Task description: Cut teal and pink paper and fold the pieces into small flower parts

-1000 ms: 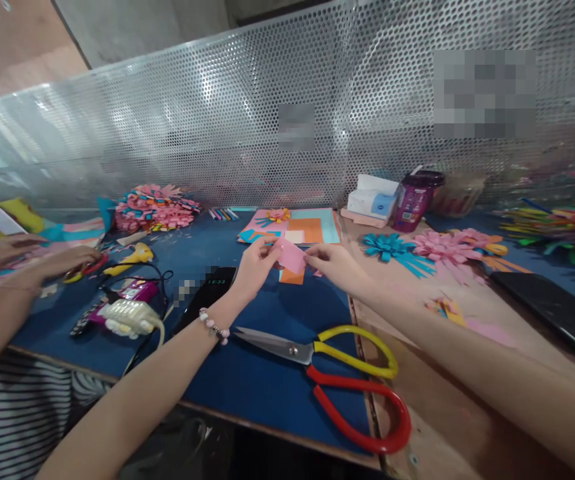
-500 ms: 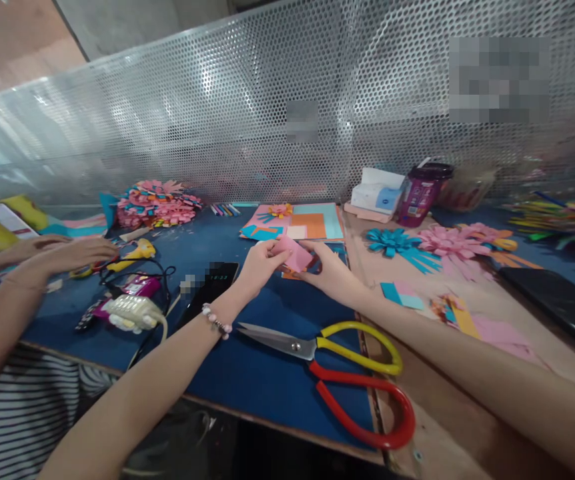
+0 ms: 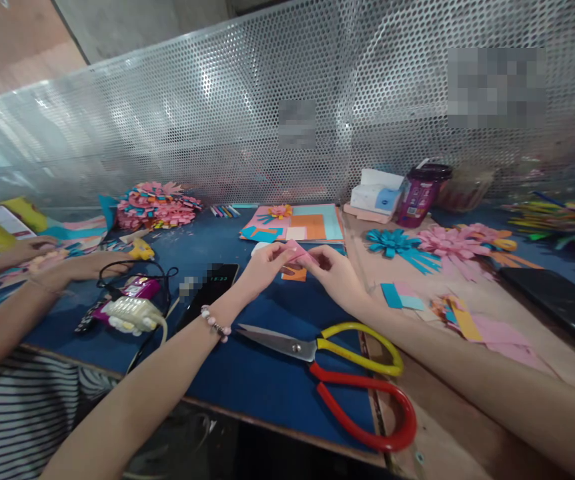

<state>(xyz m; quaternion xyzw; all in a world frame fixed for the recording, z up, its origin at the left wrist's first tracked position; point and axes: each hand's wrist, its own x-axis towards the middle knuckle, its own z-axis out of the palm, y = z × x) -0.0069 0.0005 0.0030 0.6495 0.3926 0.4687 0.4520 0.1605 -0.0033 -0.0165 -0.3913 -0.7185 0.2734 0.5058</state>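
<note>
Between my two hands is a small piece of pink paper (image 3: 297, 251), held up over the blue table. My left hand (image 3: 265, 265) pinches its left side, and my right hand (image 3: 331, 268) grips its right side with thumb and fingers. The paper looks folded over, with a slanting edge between the fingertips. Just under the hands lies an orange paper piece (image 3: 294, 274). Nearer to me rest large scissors (image 3: 297, 347) with one yellow and one red handle, blades pointing left. Behind the hands lies a stack of coloured paper (image 3: 335, 223).
A phone (image 3: 212, 290) and a cream plug block (image 3: 132, 313) with cables lie left. Blue (image 3: 392, 241) and pink paper flowers (image 3: 450, 243), a purple cup (image 3: 421, 195) and another phone (image 3: 557, 303) are right. At far left, another person's hands (image 3: 77, 267) work. A perforated metal panel (image 3: 247, 120) stands behind.
The pink paper has gone from a broad face to a narrower, folded shape in my hands. The other person's near hand has moved forward toward the yellow object, and paper pieces now show beside it.
</note>
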